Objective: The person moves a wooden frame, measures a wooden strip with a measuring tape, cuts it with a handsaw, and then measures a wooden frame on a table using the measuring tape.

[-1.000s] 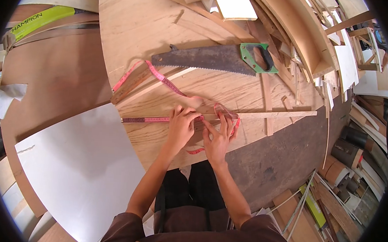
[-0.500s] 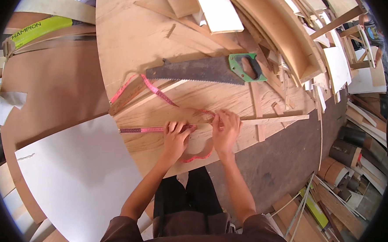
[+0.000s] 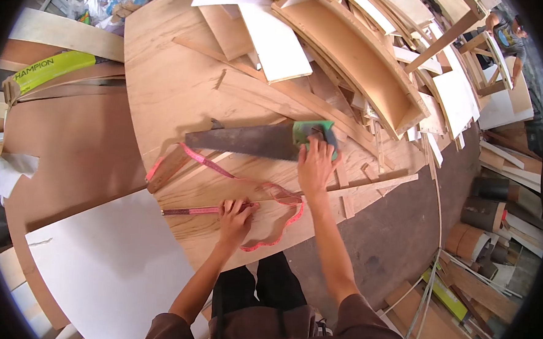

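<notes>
My left hand (image 3: 236, 221), fingers curled, presses a pink tape measure (image 3: 197, 211) against a narrow wooden strip on the plywood. The rest of the tape loops loosely over the board to the right and back. My right hand (image 3: 315, 172) has its fingers on the green and black handle of a handsaw (image 3: 245, 140). The rusty blade lies across the plywood (image 3: 160, 71), teeth toward me. The strip's free end (image 3: 381, 185) runs out to the right, and its middle is partly hidden by my hands and the tape.
A white sheet (image 3: 107, 253) lies at the left over a brown panel (image 3: 70, 153). Beyond the saw are a white board (image 3: 275, 44), a curved wooden tray-like frame (image 3: 351, 57) and piled offcuts. At the far right stands another person (image 3: 508, 37).
My right hand has left the tape and strip and moved up to the handsaw's handle, which has shifted slightly toward me. My left hand stays on the tape. The view has tilted slightly.
</notes>
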